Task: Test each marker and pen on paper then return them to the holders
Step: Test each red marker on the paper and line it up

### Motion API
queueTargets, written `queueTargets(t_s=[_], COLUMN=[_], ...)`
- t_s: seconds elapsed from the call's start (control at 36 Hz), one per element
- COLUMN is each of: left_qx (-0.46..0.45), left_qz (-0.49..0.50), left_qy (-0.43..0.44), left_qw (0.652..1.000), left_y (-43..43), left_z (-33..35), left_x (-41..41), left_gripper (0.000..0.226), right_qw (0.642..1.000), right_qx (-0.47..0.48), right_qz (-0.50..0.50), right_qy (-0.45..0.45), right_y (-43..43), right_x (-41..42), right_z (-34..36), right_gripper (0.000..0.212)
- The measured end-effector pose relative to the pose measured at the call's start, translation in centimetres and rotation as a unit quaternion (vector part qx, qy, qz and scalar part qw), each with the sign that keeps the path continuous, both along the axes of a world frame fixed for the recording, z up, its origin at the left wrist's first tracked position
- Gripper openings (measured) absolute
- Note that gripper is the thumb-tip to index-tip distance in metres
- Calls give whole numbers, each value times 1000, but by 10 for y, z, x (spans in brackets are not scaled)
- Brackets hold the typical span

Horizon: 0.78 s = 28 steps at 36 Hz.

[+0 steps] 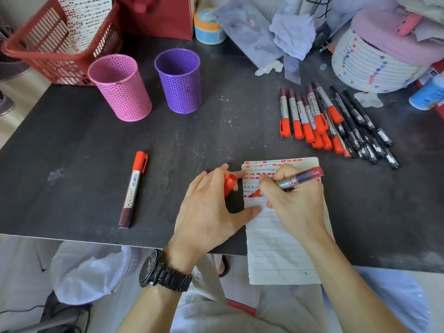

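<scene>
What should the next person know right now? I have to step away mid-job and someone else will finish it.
Right hand: holds an uncapped red marker, tip on the paper.
Left hand: holds the cap and steadies the paper's edge.
One capped marker lies alone on the table, left of the paper.
A pile of markers and pens lies at upper right.
The pink holder and purple holder show nothing inside.
Done: rows of test marks at the paper's top.
Left: cap this marker, test the rest, fill the holders.
</scene>
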<state>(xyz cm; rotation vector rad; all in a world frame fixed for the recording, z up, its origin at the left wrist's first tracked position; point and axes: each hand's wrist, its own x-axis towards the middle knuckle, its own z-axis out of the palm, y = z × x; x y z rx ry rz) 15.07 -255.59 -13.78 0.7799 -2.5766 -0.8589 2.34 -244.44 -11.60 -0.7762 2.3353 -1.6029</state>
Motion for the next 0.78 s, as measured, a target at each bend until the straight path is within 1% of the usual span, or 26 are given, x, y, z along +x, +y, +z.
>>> queueTargets(t_s=[0.14,0.19,0.25,0.33,0.39,0.44,0.47,0.53,0.58,0.64,0.69,0.78], left_qx=[1,5,10,10,1,-19,-29,-26,-15,-17,-14,30], left_qz=[0,1,3,3,-1,0,3,2,-9,-15,-15,-4], left_qy=[5,7,12,13,11,14,19,18,2,3,4,24], left_qw=[1000,1000,1000,1000,1000,1000,999,999,1000,1000,1000,999], left_y=[0,-1,-1,-1,-1,1,1,1,1,1,2,2], left_z=[0,-1,-1,-2,-2,-1,-1,0,1,2,5,7], left_x=[0,0,1,2,2,2,2,3,3,4,3,6], left_gripper=[62,62,61,59,58,65,67,67,69,70,67,51], right_qw=[1000,1000,995,975,970,964,957,926,904,897,894,882], right_qx=[-4,-15,-72,-150,-170,-181,-194,-239,-255,-254,-261,-281], right_qz=[1,-3,-28,-53,-36,-15,-4,34,67,65,38,1], right_qy=[8,-6,-64,-153,-172,-192,-218,-290,-336,-355,-362,-377], right_y=[2,3,3,9,15,21,25,32,38,41,41,38], right_x=[-1,-1,-5,-9,-9,-7,-6,-5,-4,-3,-3,-5], right_z=[-2,-3,-2,6,11,16,18,18,15,12,11,10], right_gripper=[26,27,29,29,25,23,24,25,28,31,22,8])
